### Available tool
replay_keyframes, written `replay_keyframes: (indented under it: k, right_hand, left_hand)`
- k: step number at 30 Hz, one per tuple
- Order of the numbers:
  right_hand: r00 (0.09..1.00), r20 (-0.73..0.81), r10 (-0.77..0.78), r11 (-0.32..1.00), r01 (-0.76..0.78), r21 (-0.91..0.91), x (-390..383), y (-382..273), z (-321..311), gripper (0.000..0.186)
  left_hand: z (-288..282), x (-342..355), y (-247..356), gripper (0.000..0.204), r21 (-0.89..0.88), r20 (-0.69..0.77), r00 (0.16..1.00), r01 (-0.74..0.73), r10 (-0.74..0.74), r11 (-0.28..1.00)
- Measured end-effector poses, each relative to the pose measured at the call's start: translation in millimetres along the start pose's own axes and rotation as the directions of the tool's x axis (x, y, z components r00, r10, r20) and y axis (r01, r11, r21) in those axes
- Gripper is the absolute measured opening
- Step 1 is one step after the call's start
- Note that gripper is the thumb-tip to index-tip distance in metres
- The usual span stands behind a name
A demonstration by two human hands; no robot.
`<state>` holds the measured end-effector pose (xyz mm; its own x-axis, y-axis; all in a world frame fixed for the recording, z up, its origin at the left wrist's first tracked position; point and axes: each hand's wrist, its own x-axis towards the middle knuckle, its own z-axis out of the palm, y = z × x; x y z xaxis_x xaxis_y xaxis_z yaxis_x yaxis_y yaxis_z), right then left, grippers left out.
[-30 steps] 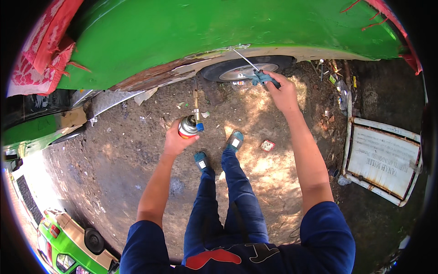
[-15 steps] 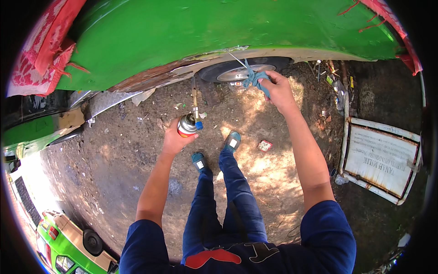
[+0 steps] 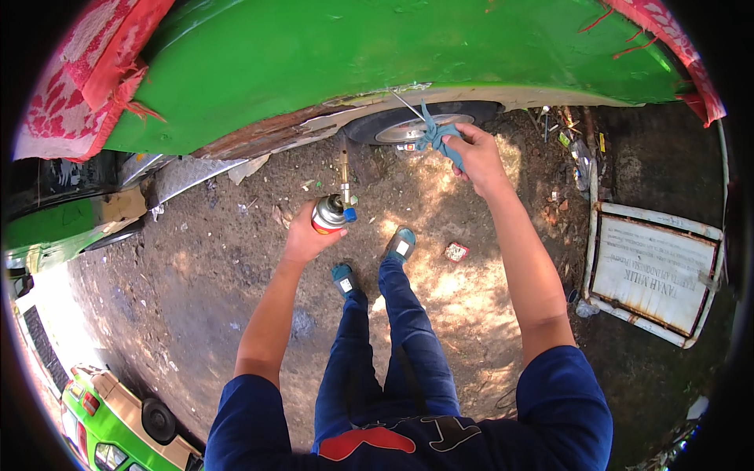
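My left hand (image 3: 305, 235) is wrapped around the canister of a gas torch (image 3: 328, 213). Its brass nozzle (image 3: 344, 169) points away from me toward the vehicle, with a blue knob beside it; no flame is visible. In my right hand (image 3: 477, 155), a thin metal rod (image 3: 406, 104) has a blue cloth (image 3: 437, 140) wrapped about its handle end. The rod's far tip meets the lower edge of the green body panel (image 3: 314, 67), just above the wheel (image 3: 420, 124), where the paint is chipped. What lies under the cloth is hidden.
Bare brown filler and rust (image 3: 259, 132) run along the panel's lower left edge. Red patterned cloths (image 3: 71, 86) hang at both ends. A white framed sign (image 3: 656, 275) lies at right. A small box (image 3: 455, 251) sits by my feet; another green vehicle (image 3: 118, 424) stands lower left.
My left hand has shifted slightly right with the gas torch. The right hand and the rod stay nearly where they were, the tip still at the panel edge.
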<state>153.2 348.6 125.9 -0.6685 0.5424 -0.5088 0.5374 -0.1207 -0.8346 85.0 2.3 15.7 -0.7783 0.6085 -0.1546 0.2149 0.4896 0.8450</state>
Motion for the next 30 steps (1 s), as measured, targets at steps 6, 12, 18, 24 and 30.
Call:
replay_keyframes:
  k: [6, 12, 18, 24, 30]
  right_hand:
    - [1.000, -0.020, 0.003, 1.000, -0.003, 0.009, -0.1, 4.9, 1.4, 0.052]
    - [1.000, -0.019, 0.006, 0.999, -0.005, 0.040, -2.7, 3.0, 9.9, 0.048]
    - [0.996, -0.056, 0.066, 0.992, -0.060, 0.111, -12.5, -4.6, 25.0, 0.037]
    - [0.972, -0.139, 0.189, 0.969, -0.163, 0.185, -26.3, -19.5, 54.9, 0.029]
    - [0.947, -0.118, 0.299, 0.928, -0.260, 0.266, -22.9, -42.1, 69.4, 0.038]
  left_hand:
    - [-0.5, 2.2, 3.6, 0.073, 0.009, 0.019, 1.000, -0.006, 0.006, 1.000]
    - [7.7, 9.5, -9.2, 0.074, 0.013, 0.086, 0.994, 0.063, -0.064, 0.998]
    - [20.0, 18.5, -19.6, 0.079, 0.000, 0.111, 0.992, 0.065, -0.064, 0.998]
    - [20.7, 23.2, -16.9, 0.076, 0.010, 0.102, 0.992, 0.069, -0.070, 0.998]
    - [17.0, 23.6, -21.3, 0.073, -0.019, 0.064, 0.995, 0.079, -0.078, 0.997]
